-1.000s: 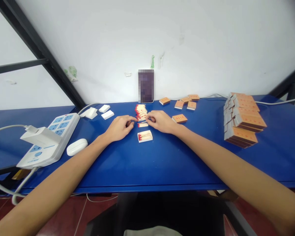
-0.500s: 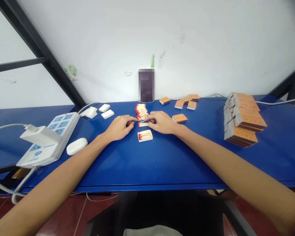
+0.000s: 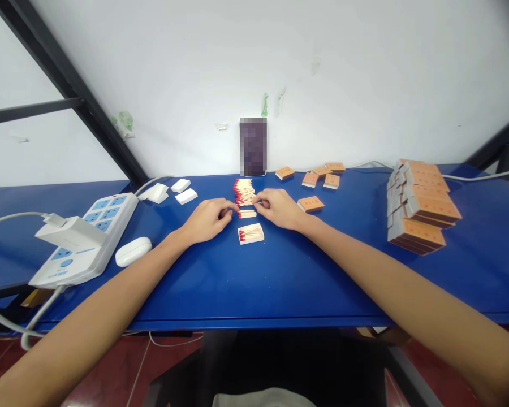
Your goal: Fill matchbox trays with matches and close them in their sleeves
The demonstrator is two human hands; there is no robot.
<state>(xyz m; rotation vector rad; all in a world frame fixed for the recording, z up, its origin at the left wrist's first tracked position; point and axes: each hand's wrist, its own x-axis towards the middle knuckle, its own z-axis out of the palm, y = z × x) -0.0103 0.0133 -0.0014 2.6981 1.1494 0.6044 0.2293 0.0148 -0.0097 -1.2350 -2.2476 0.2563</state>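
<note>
A heap of loose red-headed matches lies near the wall, with a small row of matches set apart just in front of it. My left hand rests at the head end of this row, its index finger stretched out and the thumb a little apart. At the stick ends, my right hand has its index finger and thumb slightly apart beside the heap; neither hand visibly holds a match. Closer to me sits a white matchbox tray, partly filled with matches whose heads point left.
White tray pieces lie behind my left hand. A power strip and a white rounded case are at left. Orange matchbox sleeves lie behind my right arm; stacked matchboxes stand at right. A blurred dark panel leans on the wall.
My right hand has drawn back slightly and up, uncovering the stick ends of the small row. The left hand is almost unmoved.
</note>
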